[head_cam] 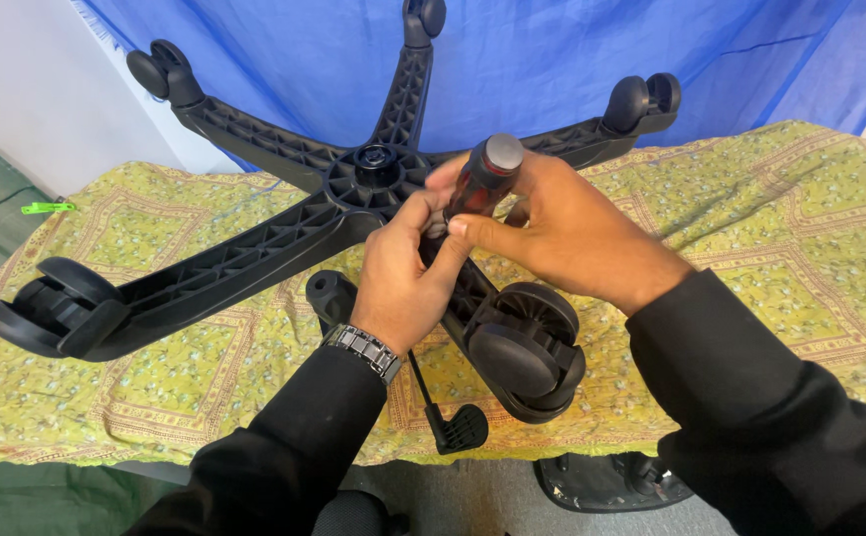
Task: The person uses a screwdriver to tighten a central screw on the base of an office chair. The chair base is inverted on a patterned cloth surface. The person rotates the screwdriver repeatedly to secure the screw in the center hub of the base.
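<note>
Five black ribbed arms radiate from the hub of an upturned chair base point(353, 194), which fills the upper and middle part of the frame and lies on a surface point(800, 228) covered with a yellow-green patterned cloth. A blue sheet point(552, 50) hangs behind it across the top of the frame. Each arm ends in a black castor: one at far left point(51, 308), one at upper left point(160, 69), one at top centre point(425, 15), one at upper right point(643, 99), and the nearest one point(524, 347) just below centre, touching the cloth.

Both forearms, in black sleeves, come in from the bottom edge. The right hand point(562, 228), right of centre, is curled around a dark red-and-black tool handle point(482, 179) with a grey round cap, thumb and fingers pinching it; the handle stands tilted over the arm that leads to the nearest castor, just beside the hub. The left hand point(408, 278), at centre, has its fingers pressed together around the lower end of the same handle where it meets the base; what lies under the fingers is hidden. A metal-link wristwatch point(365, 349) sits on the left wrist.

Below the left wrist a thin black lever with a paddle end point(453, 422) hangs over the cloth's near edge. A small green clip point(48, 207) lies at the left edge of the frame.
</note>
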